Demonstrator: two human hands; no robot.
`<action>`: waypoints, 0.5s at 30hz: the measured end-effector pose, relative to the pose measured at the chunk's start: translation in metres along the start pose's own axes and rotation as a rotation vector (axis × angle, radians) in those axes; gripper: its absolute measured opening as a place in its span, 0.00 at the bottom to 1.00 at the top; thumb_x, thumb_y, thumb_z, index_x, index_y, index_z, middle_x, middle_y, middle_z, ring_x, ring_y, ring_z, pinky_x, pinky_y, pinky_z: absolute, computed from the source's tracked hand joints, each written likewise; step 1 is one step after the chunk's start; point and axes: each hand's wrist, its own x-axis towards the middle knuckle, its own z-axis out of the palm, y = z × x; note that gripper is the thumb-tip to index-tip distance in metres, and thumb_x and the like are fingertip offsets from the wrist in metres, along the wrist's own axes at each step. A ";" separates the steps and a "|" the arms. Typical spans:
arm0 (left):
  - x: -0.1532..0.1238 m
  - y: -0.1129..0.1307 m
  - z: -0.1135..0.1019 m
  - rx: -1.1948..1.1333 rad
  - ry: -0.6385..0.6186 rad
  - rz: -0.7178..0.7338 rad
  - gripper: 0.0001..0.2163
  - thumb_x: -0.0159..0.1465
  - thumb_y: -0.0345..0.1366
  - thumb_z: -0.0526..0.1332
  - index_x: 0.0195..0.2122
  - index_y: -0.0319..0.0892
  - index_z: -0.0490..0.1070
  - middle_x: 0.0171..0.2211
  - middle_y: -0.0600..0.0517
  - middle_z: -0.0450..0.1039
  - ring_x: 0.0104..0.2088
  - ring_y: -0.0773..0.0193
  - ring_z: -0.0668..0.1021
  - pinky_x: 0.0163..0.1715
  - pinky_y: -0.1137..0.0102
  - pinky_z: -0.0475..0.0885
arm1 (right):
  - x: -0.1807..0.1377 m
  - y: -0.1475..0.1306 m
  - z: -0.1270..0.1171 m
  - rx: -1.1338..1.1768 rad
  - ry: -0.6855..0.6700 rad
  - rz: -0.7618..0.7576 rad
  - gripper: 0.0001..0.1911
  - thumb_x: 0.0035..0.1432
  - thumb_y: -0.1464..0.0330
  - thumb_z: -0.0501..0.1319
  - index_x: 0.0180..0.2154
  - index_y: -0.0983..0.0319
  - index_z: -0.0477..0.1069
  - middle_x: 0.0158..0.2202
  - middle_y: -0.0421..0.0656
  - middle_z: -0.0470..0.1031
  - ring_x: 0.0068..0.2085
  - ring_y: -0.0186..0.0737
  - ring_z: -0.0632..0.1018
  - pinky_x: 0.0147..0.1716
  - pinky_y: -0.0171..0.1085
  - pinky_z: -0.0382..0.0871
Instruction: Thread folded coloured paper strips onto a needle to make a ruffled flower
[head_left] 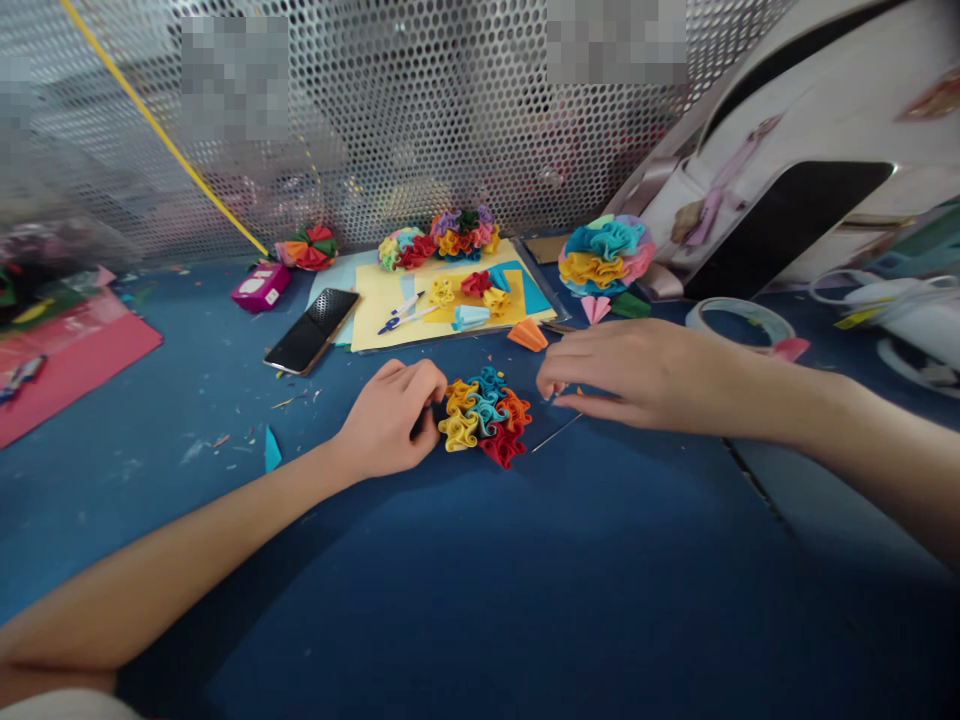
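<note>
My left hand (390,420) is curled against the left edge of a ruffled paper flower (484,418) of yellow, teal, orange and red strips, lying on the blue table top (225,420). My right hand (622,375) rests just to the right of the flower, fingertips drawn together. A thin metal needle (556,433) sticks out from under those fingers, and I cannot tell whether they grip it. Beyond them lies an orange paper cone (527,335).
Yellow card (390,310) holds paper pieces and a pen (401,318). Finished paper flowers (606,255) stand behind. A phone (311,330), magenta box (261,287), tape roll (739,325) and pink mat (75,365) lie around. A perforated metal screen (450,120) and a bag (787,130) close the back.
</note>
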 end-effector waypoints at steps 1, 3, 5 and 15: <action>0.000 0.000 0.000 -0.001 0.003 -0.001 0.12 0.56 0.24 0.53 0.38 0.45 0.56 0.33 0.52 0.68 0.31 0.61 0.70 0.37 0.65 0.64 | 0.001 -0.003 0.000 -0.027 -0.040 -0.025 0.11 0.71 0.61 0.54 0.41 0.56 0.75 0.39 0.41 0.81 0.39 0.43 0.79 0.36 0.40 0.68; 0.000 0.000 -0.001 -0.001 0.007 -0.007 0.11 0.57 0.24 0.53 0.38 0.45 0.56 0.33 0.53 0.68 0.31 0.62 0.70 0.37 0.65 0.64 | 0.004 -0.008 -0.001 -0.077 -0.089 -0.072 0.12 0.72 0.61 0.53 0.44 0.58 0.73 0.40 0.43 0.80 0.40 0.44 0.79 0.37 0.41 0.69; 0.000 0.000 0.000 -0.003 0.006 -0.013 0.10 0.57 0.24 0.54 0.38 0.45 0.57 0.33 0.53 0.68 0.31 0.62 0.70 0.37 0.65 0.64 | 0.006 -0.011 -0.001 -0.103 -0.063 -0.106 0.12 0.72 0.61 0.54 0.46 0.59 0.72 0.41 0.44 0.80 0.42 0.45 0.79 0.38 0.42 0.71; -0.002 0.002 0.002 -0.133 0.087 -0.088 0.09 0.61 0.24 0.53 0.38 0.44 0.59 0.32 0.53 0.66 0.30 0.63 0.69 0.35 0.66 0.65 | 0.012 -0.023 0.002 -0.150 0.007 -0.192 0.21 0.69 0.67 0.59 0.61 0.60 0.65 0.58 0.49 0.74 0.59 0.51 0.75 0.58 0.49 0.72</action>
